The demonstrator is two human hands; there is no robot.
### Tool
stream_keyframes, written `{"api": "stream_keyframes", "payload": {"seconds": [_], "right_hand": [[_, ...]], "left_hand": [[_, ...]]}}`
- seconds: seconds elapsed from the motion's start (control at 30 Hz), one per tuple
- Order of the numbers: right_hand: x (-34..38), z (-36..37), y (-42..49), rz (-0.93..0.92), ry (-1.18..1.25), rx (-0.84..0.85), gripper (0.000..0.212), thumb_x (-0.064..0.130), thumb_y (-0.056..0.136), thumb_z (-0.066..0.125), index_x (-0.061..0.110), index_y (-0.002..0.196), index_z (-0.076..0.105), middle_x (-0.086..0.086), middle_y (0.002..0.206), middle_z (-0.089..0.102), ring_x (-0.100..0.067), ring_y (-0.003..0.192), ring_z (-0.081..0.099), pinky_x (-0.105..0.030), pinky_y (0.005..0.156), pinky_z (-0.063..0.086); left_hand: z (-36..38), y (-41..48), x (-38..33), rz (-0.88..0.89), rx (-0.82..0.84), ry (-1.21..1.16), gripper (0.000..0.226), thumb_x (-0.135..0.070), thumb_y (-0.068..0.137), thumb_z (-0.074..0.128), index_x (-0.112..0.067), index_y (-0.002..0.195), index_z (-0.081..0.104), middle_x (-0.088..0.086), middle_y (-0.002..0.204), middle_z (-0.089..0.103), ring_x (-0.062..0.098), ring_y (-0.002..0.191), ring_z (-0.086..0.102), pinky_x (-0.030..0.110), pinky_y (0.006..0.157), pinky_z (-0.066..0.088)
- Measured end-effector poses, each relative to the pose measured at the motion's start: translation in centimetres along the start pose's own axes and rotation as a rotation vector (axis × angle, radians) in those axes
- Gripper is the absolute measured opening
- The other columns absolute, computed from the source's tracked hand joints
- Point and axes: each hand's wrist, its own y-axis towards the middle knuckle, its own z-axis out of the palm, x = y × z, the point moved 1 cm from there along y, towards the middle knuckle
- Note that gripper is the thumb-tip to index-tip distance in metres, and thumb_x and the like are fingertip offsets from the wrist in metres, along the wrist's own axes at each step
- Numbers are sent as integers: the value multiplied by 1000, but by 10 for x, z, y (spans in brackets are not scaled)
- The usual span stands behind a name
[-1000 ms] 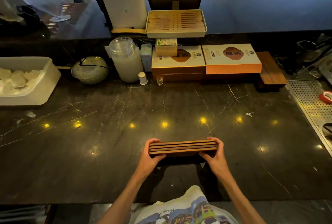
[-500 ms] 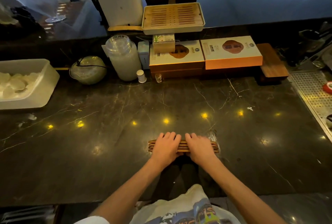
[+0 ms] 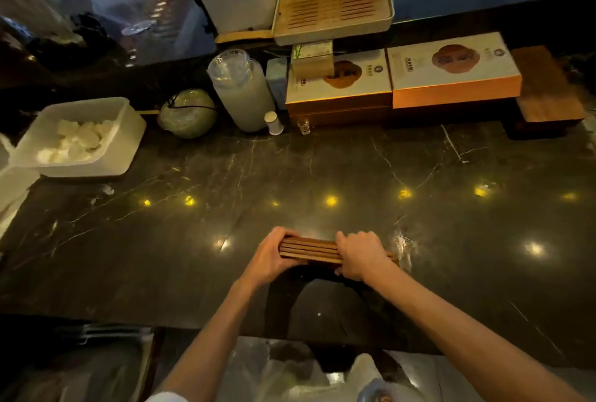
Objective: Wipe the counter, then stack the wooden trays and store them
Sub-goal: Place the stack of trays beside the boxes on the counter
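Note:
A stack of thin wooden trays [image 3: 309, 251] sits edge-on near the front of the dark marble counter [image 3: 193, 240]. My left hand [image 3: 274, 256] wraps around the stack's left end, fingers over its top. Further right, my right hand [image 3: 361, 256] closes over the stack's right half and hides most of that end. Only the middle strip of the trays shows between the two hands.
At the back stand a white tub of white pieces [image 3: 80, 137], a round green pot [image 3: 187, 112], a frosted jar [image 3: 242, 88], two flat boxes [image 3: 451, 75], a slatted bamboo tray [image 3: 333, 6] and a wooden block [image 3: 545, 91].
My hands went from the stack's two ends to flat on its top, then to gripping it, left at the end, right over the right half. The camera leaned closer.

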Motion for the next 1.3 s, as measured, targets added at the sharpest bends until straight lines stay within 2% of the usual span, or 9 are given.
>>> {"api": "stream_keyframes", "payload": {"seconds": [0.23,0.37,0.47,0.53,0.73,0.8,0.87,1.03,1.3], "right_hand": [[-15,-3,1,-137,-35,-145,59,54,83,57,20,128,41,-7,106,70,-30,93,68,-39,76,50],[-19,-17,8,-90,30,-60,58,58,77,58,24,123,46,-7,110,68,-31,98,66,-40,81,50],[-27,-13,-9,4,172,-21,58,62,72,61,28,119,51,-3,111,68,-27,100,66,-39,83,51],[-37,-2,-34,61,356,21,59,64,70,65,31,118,53,2,110,68,-21,99,66,-37,84,52],[-59,27,-133,221,1404,166,85,60,56,85,23,127,55,5,111,71,-12,95,71,-25,74,55],[-60,38,-163,279,1566,167,79,58,57,85,24,122,57,3,105,76,-16,94,73,-29,72,58],[-71,50,-186,316,1669,119,75,54,61,85,22,123,58,-2,107,76,-21,97,73,-38,81,59],[-116,48,-242,355,1822,70,65,50,69,82,26,124,57,-5,111,74,-24,101,72,-38,79,59],[-222,18,-267,383,1763,-156,84,60,67,77,29,137,42,-3,118,68,-18,100,71,-42,88,58]], "left_hand": [[2,-6,-16,-166,-37,-82,58,-28,63,88,-17,109,55,10,112,62,21,104,64,42,93,54],[26,-16,-37,-350,-324,-435,81,-9,70,83,-15,135,36,15,134,50,31,127,51,44,107,44],[71,-44,-57,-623,-513,-773,94,-24,85,73,-19,152,7,19,155,28,32,141,33,47,117,29],[102,-63,-65,-685,-478,-854,88,-33,89,65,-15,152,7,18,156,28,31,142,33,44,117,29],[151,-98,-119,-571,-238,-1074,48,-45,93,54,-26,133,35,-2,121,60,11,100,62,25,74,54],[170,-102,-138,-533,-290,-980,44,-49,94,50,-29,132,38,-4,117,60,11,100,61,28,80,53],[184,-104,-158,-490,-354,-872,45,-50,95,46,-26,134,42,-1,122,59,13,104,59,30,89,49],[220,-103,-214,-389,-315,-715,48,-60,91,44,-31,129,44,-20,106,55,-5,94,55,16,72,45],[265,-26,-308,-334,-227,-653,49,-62,89,46,-29,125,42,-10,114,59,3,99,60,24,75,50]]}}
